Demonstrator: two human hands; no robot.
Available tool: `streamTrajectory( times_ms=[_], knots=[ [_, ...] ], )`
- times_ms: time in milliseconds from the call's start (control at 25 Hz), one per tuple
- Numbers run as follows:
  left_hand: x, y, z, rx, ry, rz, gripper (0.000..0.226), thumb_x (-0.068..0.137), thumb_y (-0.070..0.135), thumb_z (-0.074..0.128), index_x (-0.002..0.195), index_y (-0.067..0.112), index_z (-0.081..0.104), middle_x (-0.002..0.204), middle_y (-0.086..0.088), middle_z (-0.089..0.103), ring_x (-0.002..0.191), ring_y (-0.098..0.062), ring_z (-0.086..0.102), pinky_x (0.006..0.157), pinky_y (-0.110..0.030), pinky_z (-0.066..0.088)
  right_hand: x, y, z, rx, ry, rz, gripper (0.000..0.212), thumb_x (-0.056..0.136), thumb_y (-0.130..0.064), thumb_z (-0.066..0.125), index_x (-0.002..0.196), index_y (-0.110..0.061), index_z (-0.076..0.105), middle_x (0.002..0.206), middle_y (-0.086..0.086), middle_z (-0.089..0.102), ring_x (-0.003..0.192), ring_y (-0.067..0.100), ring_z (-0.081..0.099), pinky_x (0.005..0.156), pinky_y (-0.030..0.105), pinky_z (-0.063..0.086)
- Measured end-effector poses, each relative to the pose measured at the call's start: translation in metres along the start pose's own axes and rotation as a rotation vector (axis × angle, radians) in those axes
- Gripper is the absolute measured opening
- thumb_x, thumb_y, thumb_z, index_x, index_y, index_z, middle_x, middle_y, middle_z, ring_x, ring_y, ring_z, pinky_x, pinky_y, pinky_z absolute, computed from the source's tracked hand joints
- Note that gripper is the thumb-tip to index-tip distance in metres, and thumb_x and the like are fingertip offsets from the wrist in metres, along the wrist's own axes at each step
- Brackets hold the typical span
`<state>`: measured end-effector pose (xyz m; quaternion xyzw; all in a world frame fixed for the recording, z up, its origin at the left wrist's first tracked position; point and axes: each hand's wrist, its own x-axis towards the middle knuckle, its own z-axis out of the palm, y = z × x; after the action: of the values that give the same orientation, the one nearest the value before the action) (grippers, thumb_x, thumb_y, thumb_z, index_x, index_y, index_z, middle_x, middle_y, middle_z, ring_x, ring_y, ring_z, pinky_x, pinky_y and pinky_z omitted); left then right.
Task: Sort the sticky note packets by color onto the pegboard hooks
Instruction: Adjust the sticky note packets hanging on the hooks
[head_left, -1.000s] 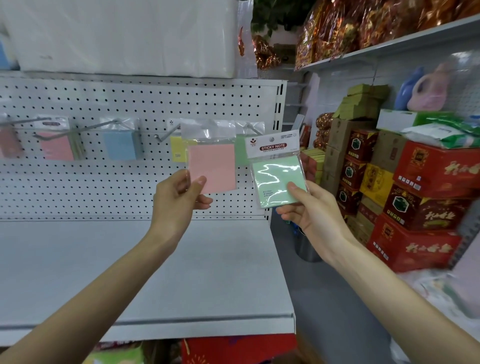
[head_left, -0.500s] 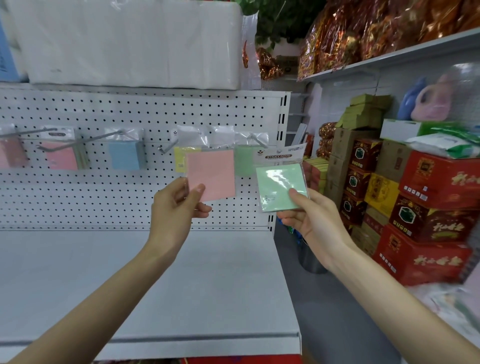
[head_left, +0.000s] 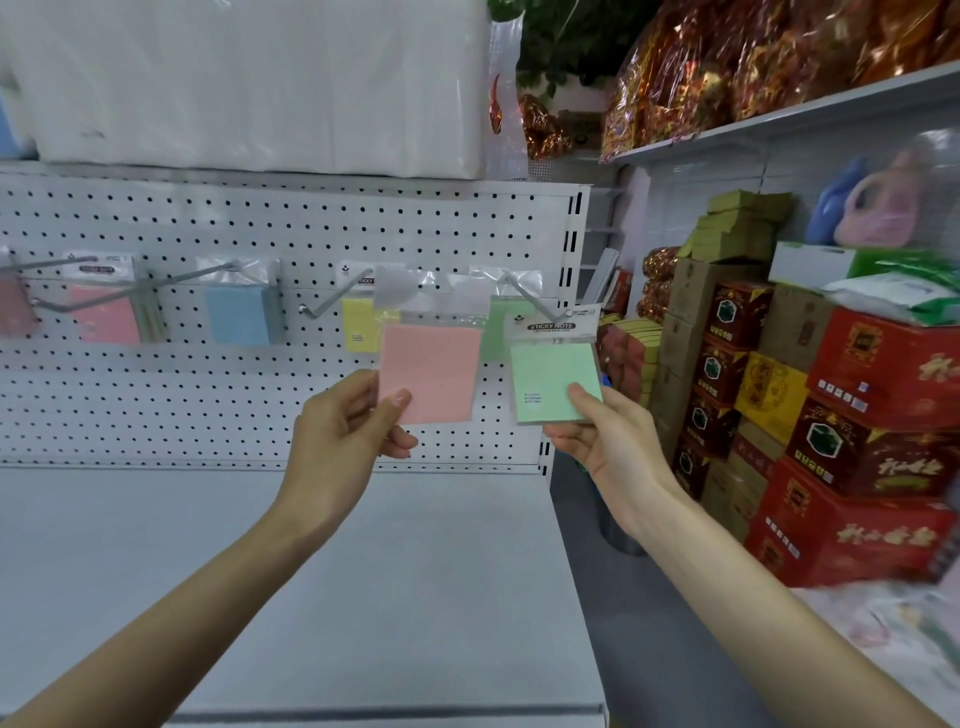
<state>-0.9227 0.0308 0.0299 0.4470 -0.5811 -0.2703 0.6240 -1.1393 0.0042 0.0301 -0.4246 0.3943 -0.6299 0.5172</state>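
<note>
The left hand (head_left: 343, 421) pinches, between thumb and fingers (head_left: 397, 400), the lower corner of a square pink sticky note packet (head_left: 431, 371) in glossy clear film. The right hand (head_left: 608, 441) pinches a mint-green sticky note packet (head_left: 553, 379), its card header just beside the rightmost wire hook (head_left: 535, 306) on the white perforated pegboard (head_left: 260, 223).

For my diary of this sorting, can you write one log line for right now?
left hand: holds pink packet | right hand: holds green packet, top at tip of right hook | hooked on: cannot tell
</note>
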Motion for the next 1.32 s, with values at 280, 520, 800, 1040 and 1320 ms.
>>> streamTrajectory(
  times_ms=[280,520,800,1040,1320],
  knots=[
    [0.009,0.001,0.003,-0.045,-0.008,0.015,0.016,0.092,0.006,0.053,0.092,0.015,0.065,0.073,-0.006,0.064,0.053,-0.009,0.06,0.057,-0.021,0.054,-0.048,0.002,-0.037,-0.175,0.054,-0.252,0.016,0.093,-0.006,0.052,0.102,-0.006,0.064,0.076,0.006,0.071,0.045,0.014,0.054,0.044,0.021,0.045],
    [0.009,0.002,0.012,-0.031,0.033,0.086,0.016,0.092,0.007,0.053,0.088,0.018,0.064,0.075,-0.007,0.064,0.052,-0.009,0.061,0.057,-0.02,0.053,-0.069,-0.016,-0.037,-0.274,-0.056,-0.373,0.018,0.081,-0.019,0.055,0.094,-0.009,0.065,0.081,0.008,0.072,0.045,0.017,0.056,0.046,0.024,0.047],
    [0.011,-0.002,0.005,-0.057,0.143,0.09,0.019,0.093,0.01,0.054,0.077,0.02,0.059,0.057,0.011,0.062,0.051,-0.009,0.061,0.054,-0.019,0.052,-0.066,-0.019,-0.024,-0.226,-0.054,-0.313,0.017,0.094,-0.012,0.05,0.099,-0.011,0.066,0.081,0.011,0.071,0.044,0.018,0.053,0.049,0.025,0.048],
    [0.008,-0.005,0.0,-0.054,0.149,0.068,0.013,0.092,0.01,0.055,0.084,0.017,0.062,0.058,0.01,0.063,0.052,-0.009,0.061,0.054,-0.019,0.052,-0.062,-0.022,-0.023,-0.149,-0.023,-0.267,0.018,0.094,-0.012,0.05,0.104,-0.009,0.066,0.08,0.011,0.07,0.045,0.015,0.053,0.048,0.021,0.047],
    [0.002,0.002,-0.004,-0.06,0.143,0.068,0.013,0.093,0.009,0.054,0.091,0.017,0.064,0.077,-0.002,0.065,0.051,-0.008,0.06,0.054,-0.019,0.052,-0.062,-0.022,-0.017,-0.128,-0.046,-0.204,0.019,0.094,-0.013,0.051,0.106,-0.007,0.064,0.077,0.011,0.07,0.043,0.014,0.052,0.049,0.022,0.049]
  ],
)
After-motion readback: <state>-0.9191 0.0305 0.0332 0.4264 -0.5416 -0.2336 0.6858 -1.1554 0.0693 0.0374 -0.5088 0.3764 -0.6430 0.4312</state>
